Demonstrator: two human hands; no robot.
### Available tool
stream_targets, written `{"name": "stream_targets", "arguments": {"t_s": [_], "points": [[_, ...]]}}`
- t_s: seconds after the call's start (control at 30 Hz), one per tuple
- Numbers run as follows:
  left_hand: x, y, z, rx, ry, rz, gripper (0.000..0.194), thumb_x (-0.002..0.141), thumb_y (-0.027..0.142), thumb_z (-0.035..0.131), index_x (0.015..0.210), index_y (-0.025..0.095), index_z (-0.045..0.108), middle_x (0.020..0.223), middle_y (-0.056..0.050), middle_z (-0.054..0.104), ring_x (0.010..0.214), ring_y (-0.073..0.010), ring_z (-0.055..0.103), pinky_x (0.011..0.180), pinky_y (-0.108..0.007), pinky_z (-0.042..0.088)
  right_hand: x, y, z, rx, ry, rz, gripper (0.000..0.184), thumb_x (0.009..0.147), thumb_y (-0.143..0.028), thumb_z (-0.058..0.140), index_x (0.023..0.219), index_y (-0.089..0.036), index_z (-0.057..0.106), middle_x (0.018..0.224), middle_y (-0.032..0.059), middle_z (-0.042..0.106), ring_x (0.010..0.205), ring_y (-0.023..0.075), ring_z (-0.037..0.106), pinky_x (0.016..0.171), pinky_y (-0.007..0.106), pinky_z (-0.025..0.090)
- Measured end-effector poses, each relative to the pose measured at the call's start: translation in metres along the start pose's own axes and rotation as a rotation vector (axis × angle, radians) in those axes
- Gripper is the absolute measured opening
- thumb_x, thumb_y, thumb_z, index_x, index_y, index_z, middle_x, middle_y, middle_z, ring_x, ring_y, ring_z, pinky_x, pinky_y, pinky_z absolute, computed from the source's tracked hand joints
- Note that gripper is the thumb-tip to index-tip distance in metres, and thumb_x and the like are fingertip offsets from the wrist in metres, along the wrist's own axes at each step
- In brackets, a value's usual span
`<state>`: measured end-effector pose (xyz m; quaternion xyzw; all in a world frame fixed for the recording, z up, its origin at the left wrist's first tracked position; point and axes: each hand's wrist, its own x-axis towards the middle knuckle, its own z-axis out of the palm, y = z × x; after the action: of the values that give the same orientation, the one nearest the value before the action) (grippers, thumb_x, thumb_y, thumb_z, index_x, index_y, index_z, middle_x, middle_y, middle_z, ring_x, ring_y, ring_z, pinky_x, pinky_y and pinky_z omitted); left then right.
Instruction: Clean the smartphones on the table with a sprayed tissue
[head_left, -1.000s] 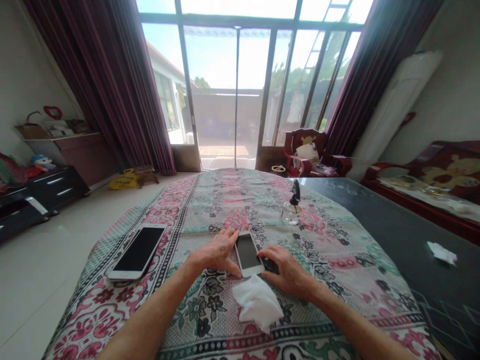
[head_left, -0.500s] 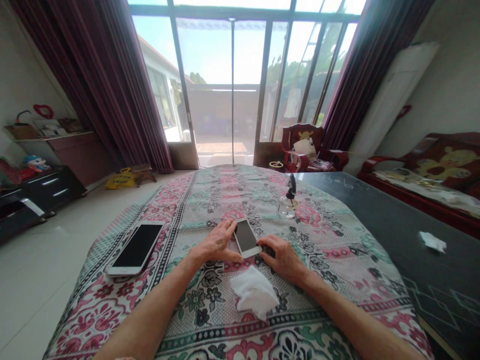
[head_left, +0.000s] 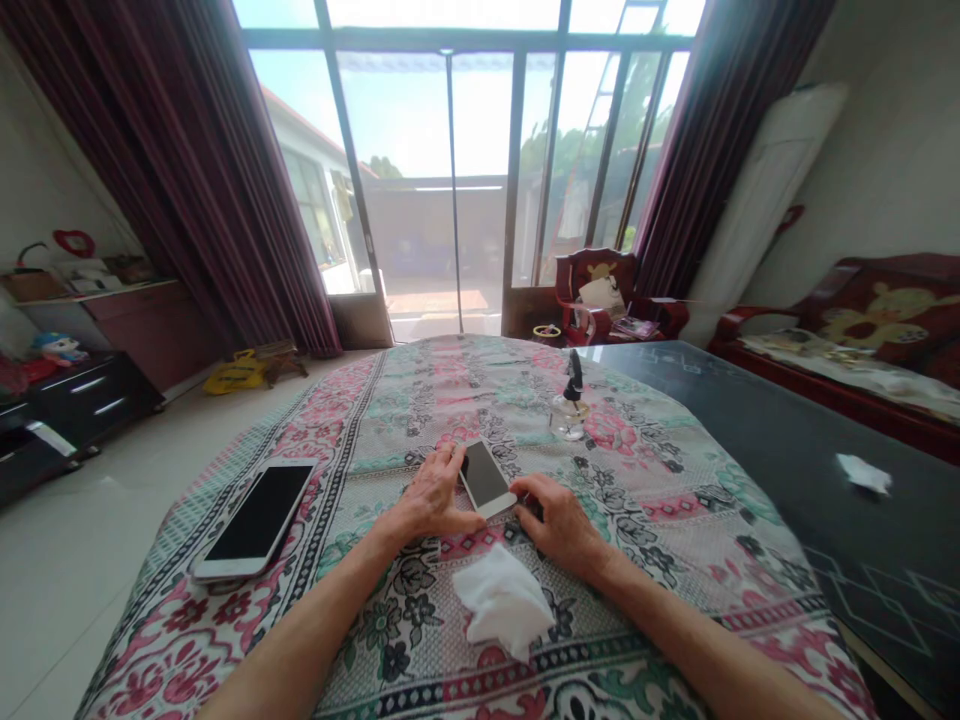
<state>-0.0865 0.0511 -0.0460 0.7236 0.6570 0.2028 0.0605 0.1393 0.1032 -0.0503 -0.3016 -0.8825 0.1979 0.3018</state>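
Observation:
A small white smartphone [head_left: 487, 482] with a dark grey screen lies at a slant on the patterned cloth, between my hands. My left hand [head_left: 433, 497] holds its left side, fingers along the upper edge and thumb by the bottom corner. At the lower right corner, my right hand [head_left: 556, 518] pinches the phone with bent fingers. A crumpled white tissue [head_left: 502, 605] rests just in front of the phone, nearer to me. Farther left, a larger white smartphone [head_left: 259, 522] with a black screen lies face up on something thin.
A clear bottle with a black pump top [head_left: 571, 408] stands right of centre on the tablecloth [head_left: 465, 375]. Beside it a dark table [head_left: 757, 440] carries another white tissue [head_left: 865, 474]. A red wooden armchair [head_left: 592, 300] and sofa [head_left: 862, 330] stand beyond.
The whole view has shifted slightly. Both hands keep their places at the small phone, which lies as before.

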Motion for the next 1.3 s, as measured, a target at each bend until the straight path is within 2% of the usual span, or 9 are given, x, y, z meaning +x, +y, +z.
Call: {"name": "stream_targets", "arguments": {"t_s": [0.1,0.2,0.37,0.5,0.63,0.83,1.03,1.3], "points": [[0.011,-0.002,-0.003,-0.009,-0.030,0.009,0.113,0.051,0.049,0.077,0.145,0.014,0.024,0.150,-0.020,0.026,0.139,-0.0399,0.022,0.113,-0.050,0.024,0.002,-0.001,-0.001,0.009,0.028,0.058,0.019,0.073,-0.011,0.053,0.089,-0.019,0.060,0.087,0.0037,0.063,0.078,0.0175,0.058,0.075,0.030,0.046],[0.035,-0.005,-0.008,-0.017,-0.076,0.026,0.115,0.051,0.054,0.076,0.145,0.011,0.024,0.150,-0.021,0.026,0.139,-0.0406,0.021,0.113,-0.050,0.024,0.014,0.004,-0.005,0.008,0.055,0.109,0.016,0.071,-0.015,0.055,0.085,-0.019,0.061,0.084,0.0042,0.063,0.074,0.0177,0.058,0.072,0.030,0.046],[0.084,-0.004,-0.007,-0.047,-0.104,0.043,0.106,0.055,0.055,0.074,0.143,0.015,0.030,0.147,-0.017,0.033,0.138,-0.0379,0.027,0.111,-0.047,0.028,0.039,0.029,-0.009,-0.003,0.190,0.169,0.016,0.073,-0.019,0.051,0.085,-0.018,0.061,0.084,0.0051,0.064,0.073,0.0182,0.059,0.068,0.030,0.047],[0.108,-0.001,0.001,-0.067,-0.154,0.050,0.102,0.057,0.056,0.073,0.142,0.018,0.032,0.148,-0.016,0.035,0.136,-0.0378,0.030,0.109,-0.048,0.031,0.047,0.048,-0.008,-0.063,0.249,0.179,0.017,0.073,-0.020,0.050,0.084,-0.018,0.061,0.081,0.0059,0.063,0.073,0.0195,0.059,0.070,0.032,0.047],[0.112,-0.004,0.008,-0.069,-0.190,0.058,0.104,0.057,0.059,0.072,0.143,0.019,0.030,0.152,-0.016,0.027,0.139,-0.0380,0.024,0.110,-0.049,0.028,0.045,0.052,-0.009,-0.059,0.232,0.197,0.017,0.073,-0.021,0.050,0.085,-0.018,0.062,0.081,0.0059,0.063,0.071,0.0192,0.060,0.070,0.033,0.048],[0.110,-0.009,0.014,-0.072,-0.163,0.064,0.108,0.056,0.064,0.072,0.144,0.016,0.029,0.153,-0.018,0.024,0.140,-0.0386,0.023,0.111,-0.049,0.026,0.043,0.053,-0.007,-0.090,0.247,0.199,0.017,0.073,-0.021,0.049,0.086,-0.018,0.061,0.084,0.0064,0.063,0.075,0.0204,0.060,0.071,0.033,0.048],[0.102,0.002,0.010,-0.051,-0.049,0.004,0.111,0.054,0.063,0.074,0.143,0.014,0.031,0.149,-0.019,0.030,0.138,-0.0384,0.026,0.112,-0.049,0.025,0.042,0.054,-0.005,-0.084,0.224,0.201,0.019,0.073,-0.020,0.049,0.089,-0.016,0.060,0.088,0.0088,0.062,0.082,0.0222,0.059,0.077,0.035,0.048],[0.102,-0.001,0.008,-0.068,-0.032,0.045,0.101,0.059,0.060,0.073,0.142,0.019,0.033,0.146,-0.015,0.038,0.134,-0.0351,0.034,0.110,-0.047,0.028,0.043,0.051,-0.006,-0.083,0.199,0.189,0.019,0.074,-0.019,0.047,0.088,-0.015,0.059,0.086,0.0091,0.061,0.082,0.0224,0.059,0.077,0.035,0.047]]}}
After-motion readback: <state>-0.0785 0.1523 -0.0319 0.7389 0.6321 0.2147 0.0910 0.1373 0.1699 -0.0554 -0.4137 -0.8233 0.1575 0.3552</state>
